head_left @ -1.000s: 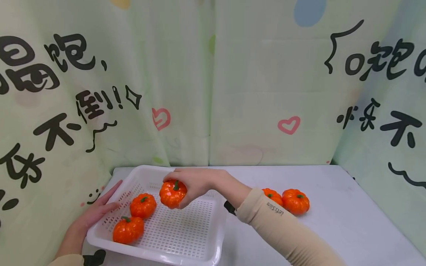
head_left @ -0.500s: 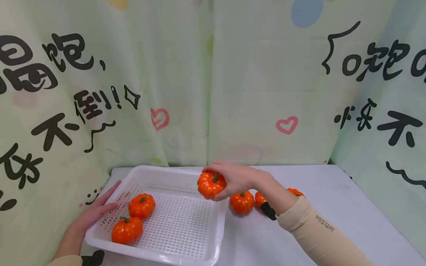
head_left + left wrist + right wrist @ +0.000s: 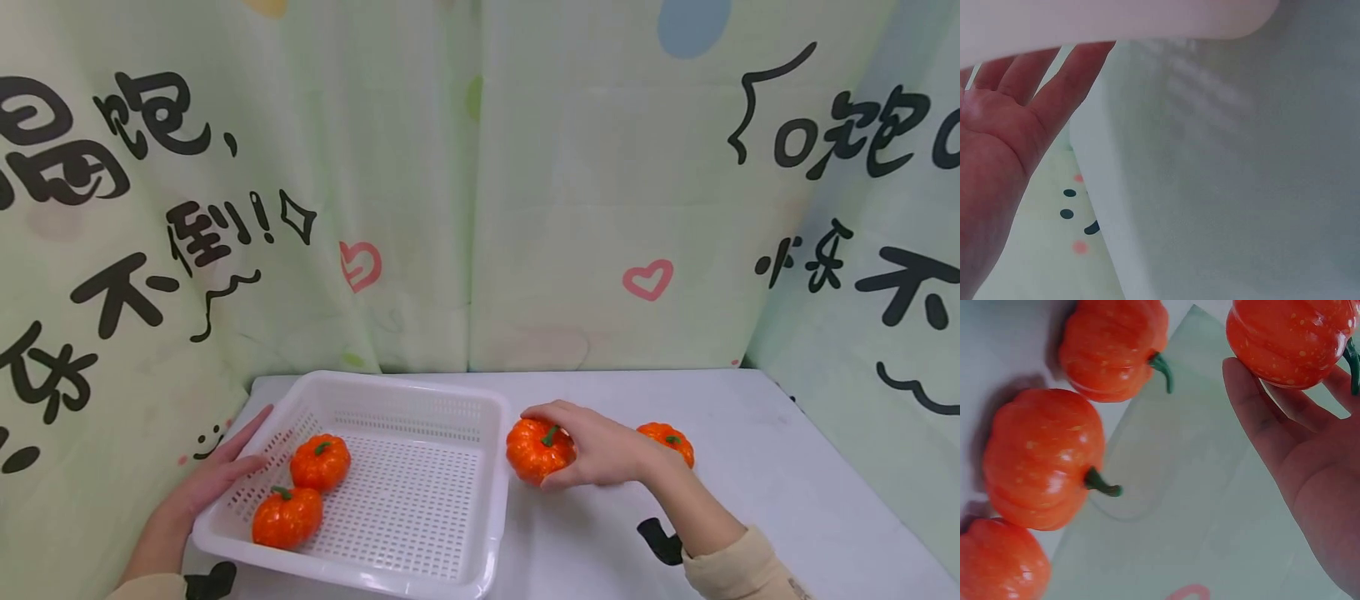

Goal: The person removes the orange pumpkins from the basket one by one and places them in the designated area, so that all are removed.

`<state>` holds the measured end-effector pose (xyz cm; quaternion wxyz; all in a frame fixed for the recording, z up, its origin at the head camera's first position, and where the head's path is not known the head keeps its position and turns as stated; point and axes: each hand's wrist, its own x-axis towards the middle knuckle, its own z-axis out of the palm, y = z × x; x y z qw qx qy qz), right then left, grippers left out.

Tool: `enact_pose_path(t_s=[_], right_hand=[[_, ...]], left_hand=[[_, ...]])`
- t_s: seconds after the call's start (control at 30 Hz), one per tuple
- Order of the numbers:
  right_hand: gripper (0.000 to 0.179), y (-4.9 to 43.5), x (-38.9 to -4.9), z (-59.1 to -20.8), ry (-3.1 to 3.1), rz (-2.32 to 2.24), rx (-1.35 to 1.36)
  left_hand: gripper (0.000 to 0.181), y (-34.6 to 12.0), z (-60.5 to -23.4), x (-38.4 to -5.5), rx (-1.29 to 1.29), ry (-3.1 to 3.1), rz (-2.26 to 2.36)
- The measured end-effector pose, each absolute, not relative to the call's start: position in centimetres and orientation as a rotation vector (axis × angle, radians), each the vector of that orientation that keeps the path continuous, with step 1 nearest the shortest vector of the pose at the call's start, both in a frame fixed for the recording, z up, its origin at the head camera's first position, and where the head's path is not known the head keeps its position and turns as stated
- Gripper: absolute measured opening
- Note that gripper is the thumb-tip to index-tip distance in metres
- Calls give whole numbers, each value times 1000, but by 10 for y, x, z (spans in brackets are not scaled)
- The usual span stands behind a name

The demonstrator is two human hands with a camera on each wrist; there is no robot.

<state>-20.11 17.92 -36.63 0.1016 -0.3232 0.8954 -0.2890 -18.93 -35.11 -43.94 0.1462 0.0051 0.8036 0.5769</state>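
Two glossy orange ribbed pumpkins with green stems (image 3: 287, 518) sit toward eight and ten o'clock inside the white perforated plastic basket (image 3: 412, 496). Near its three o'clock rim, we see the right hand (image 3: 597, 442) grasping a matching pumpkin (image 3: 534, 450); beyond it we count three more orange pumpkins (image 3: 1044, 459) on the pale tabletop (image 3: 757, 492). The left hand (image 3: 213, 483), fingers straight, touches the basket's nine o'clock side.

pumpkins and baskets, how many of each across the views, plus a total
Orange pumpkins: 6 (2 in the basket, 1 in the right hand, 3 on the table, as the right wrist view shows)
White perforated baskets: 1
Total: 7
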Motion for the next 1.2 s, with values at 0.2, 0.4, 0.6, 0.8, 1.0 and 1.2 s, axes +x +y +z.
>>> enact_pose_path(t_s=[0.2, 0.4, 0.6, 0.8, 1.0, 1.2], right_hand=[[68, 192, -189, -388, 2667, -880, -908], [69, 197, -181, -408, 2656, -849, -840], [69, 197, -175, -422, 2669, -794, -797], [67, 197, -169, -433, 2674, -805, -802], [66, 196, -164, -436, 2668, -803, -809], [65, 193, -162, -437, 2678, -811, -780]], left_hand=[[75, -350, -439, -189, 18, 2315, 1658], [75, -350, -440, -189, 16, 2295, 1675], [76, -351, -439, -188, 17, 2330, 1645], [75, -350, -437, -189, 28, 2332, 1641], [75, -351, -438, -190, 33, 2326, 1645], [75, -352, -437, -190, 34, 2296, 1662]])
